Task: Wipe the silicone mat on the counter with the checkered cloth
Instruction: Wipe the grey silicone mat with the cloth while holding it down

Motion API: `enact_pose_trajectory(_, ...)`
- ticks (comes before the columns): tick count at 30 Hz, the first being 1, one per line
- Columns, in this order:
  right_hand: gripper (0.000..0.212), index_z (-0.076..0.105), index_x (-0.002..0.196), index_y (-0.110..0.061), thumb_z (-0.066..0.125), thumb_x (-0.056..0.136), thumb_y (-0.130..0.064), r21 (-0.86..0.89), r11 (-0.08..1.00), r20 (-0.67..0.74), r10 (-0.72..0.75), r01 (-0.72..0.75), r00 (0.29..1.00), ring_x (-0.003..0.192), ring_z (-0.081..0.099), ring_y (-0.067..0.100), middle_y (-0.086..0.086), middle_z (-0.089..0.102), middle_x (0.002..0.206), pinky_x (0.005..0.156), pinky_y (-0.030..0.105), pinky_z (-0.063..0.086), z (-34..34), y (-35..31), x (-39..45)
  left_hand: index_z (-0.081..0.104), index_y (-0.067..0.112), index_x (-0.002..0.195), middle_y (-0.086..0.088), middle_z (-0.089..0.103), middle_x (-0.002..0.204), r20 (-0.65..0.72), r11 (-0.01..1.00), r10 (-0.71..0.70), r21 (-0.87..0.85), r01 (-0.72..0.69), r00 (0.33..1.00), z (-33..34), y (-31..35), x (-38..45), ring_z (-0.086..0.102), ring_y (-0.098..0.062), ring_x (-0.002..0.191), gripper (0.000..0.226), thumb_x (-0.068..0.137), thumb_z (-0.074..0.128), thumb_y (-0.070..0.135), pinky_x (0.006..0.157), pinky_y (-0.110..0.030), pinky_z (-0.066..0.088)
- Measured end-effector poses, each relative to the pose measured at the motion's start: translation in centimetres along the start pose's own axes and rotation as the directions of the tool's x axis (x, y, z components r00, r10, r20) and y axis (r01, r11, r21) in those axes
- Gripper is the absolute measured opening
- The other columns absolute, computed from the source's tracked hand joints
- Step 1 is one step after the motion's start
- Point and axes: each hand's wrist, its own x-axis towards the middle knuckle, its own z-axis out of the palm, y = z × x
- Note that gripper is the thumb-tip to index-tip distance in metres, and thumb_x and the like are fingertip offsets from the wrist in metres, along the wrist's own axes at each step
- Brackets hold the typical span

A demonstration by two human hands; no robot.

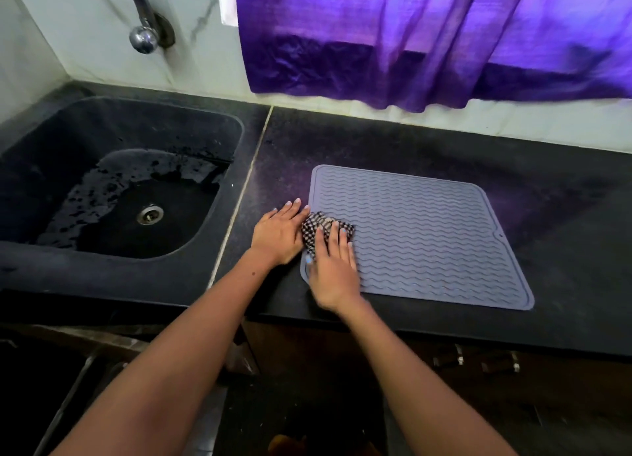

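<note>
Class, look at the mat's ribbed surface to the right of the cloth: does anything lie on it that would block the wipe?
Nothing visible does. The right hand presses the cloth at the mat's left edge; the ribbed surface beyond is bare.

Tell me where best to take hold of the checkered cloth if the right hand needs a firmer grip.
Grip the bunched far end of the checkered cloth, the part showing beyond the right hand. Its fingers lie flat on the cloth, so curl them down from above. The left hand rests beside it at the edge of the silicone mat, so coming from the left is probably blocked.
</note>
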Motion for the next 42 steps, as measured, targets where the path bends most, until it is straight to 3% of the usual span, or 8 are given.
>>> enact_pose_trajectory(7,0.065,-0.004,0.151,-0.016,0.032,0.098,-0.03,-0.164,0.983,0.112,-0.062,0.08,0.992,0.146,-0.013,0.024,0.013,-0.017,0.157,0.118,0.033,-0.007,0.4,0.6,0.8,0.017,0.019,0.149,0.0,0.012,0.158,-0.037,1.0,0.009,-0.015,-0.01,0.999,0.7,-0.1,-0.7,0.009,-0.011,0.146,0.067,0.084,0.013,0.031,0.118,-0.03,0.003)
enact_pose_trajectory(10,0.053,0.015,0.15,-0.019,0.033,0.101,-0.022,0.192,0.98,0.2,-0.083,0.044,0.976,0.145,0.012,0.02,0.006,0.006,0.159,0.118,0.032,0.01,-1.1,1.6,2.2,0.019,0.016,0.149,0.001,0.014,0.158,-0.049,0.999,0.002,-0.039,-0.004,0.999,0.5,0.0,-0.6,0.01,-0.01,0.145,0.067,0.084,0.012,0.032,0.118,-0.029,0.002)
enact_pose_trajectory(15,0.04,0.044,0.138,-0.016,0.029,0.101,-0.011,0.953,0.17,0.21,0.218,-0.249,0.953,0.107,0.056,0.015,0.006,0.054,0.132,0.092,0.028,0.047,-6.4,2.1,4.6,0.035,0.016,0.144,-0.001,0.028,0.154,-0.094,0.994,-0.032,-0.105,0.022,0.995,0.4,0.1,-0.4,0.023,-0.013,0.143,0.064,0.086,0.016,0.036,0.117,-0.032,0.012)
enact_pose_trajectory(20,0.055,0.012,0.15,-0.019,0.034,0.1,-0.019,0.168,0.986,-0.061,0.029,-0.019,0.998,0.147,0.0,0.022,0.006,-0.004,0.159,0.118,0.034,0.002,-4.1,2.3,4.5,0.037,0.012,0.142,-0.005,0.038,0.149,-0.133,0.992,-0.069,-0.114,0.054,0.989,-0.1,0.6,1.0,0.029,-0.018,0.14,0.061,0.09,0.015,0.034,0.117,-0.035,0.013)
enact_pose_trajectory(28,0.061,0.005,0.151,-0.019,0.035,0.098,-0.023,-0.121,0.991,0.043,-0.057,0.062,0.997,0.147,0.0,0.02,0.005,-0.007,0.159,0.118,0.032,0.001,-1.5,3.8,4.2,0.011,0.008,0.149,-0.006,0.006,0.159,-0.009,0.995,-0.089,-0.047,0.088,0.996,0.5,0.0,3.7,0.003,-0.016,0.146,0.055,0.101,0.02,0.031,0.119,-0.037,0.0)
enact_pose_trajectory(31,0.048,0.029,0.147,-0.02,0.037,0.1,-0.016,0.306,0.951,0.045,0.033,-0.045,0.998,0.144,0.019,0.017,0.001,0.015,0.158,0.117,0.03,0.014,-2.6,3.8,5.2,0.016,0.01,0.149,-0.004,0.011,0.158,-0.038,0.994,-0.094,-0.056,0.092,0.995,0.8,-0.2,3.5,0.006,-0.015,0.146,0.054,0.1,0.021,0.034,0.118,-0.037,0.002)
enact_pose_trajectory(35,0.04,0.048,0.135,-0.012,0.037,0.097,-0.003,0.913,0.39,-0.091,0.486,-0.123,0.869,0.131,0.042,0.016,0.006,0.039,0.149,0.111,0.023,0.028,-5.5,3.1,7.5,0.016,0.012,0.149,-0.003,0.01,0.158,-0.036,0.993,-0.085,-0.082,0.081,0.996,0.7,-0.2,3.6,0.005,-0.013,0.146,0.068,0.093,0.012,0.049,0.119,-0.036,0.002)
enact_pose_trajectory(42,0.057,0.009,0.151,-0.016,0.033,0.1,-0.023,-0.027,0.995,-0.116,0.097,-0.101,0.988,0.148,0.0,0.023,0.008,-0.005,0.159,0.118,0.033,0.0,-2.9,5.7,8.1,0.002,0.01,0.15,-0.004,-0.006,0.159,-0.026,0.997,-0.07,-0.02,0.069,0.997,0.8,0.0,3.8,-0.01,-0.013,0.145,0.087,0.077,-0.011,0.056,0.119,-0.037,-0.006)
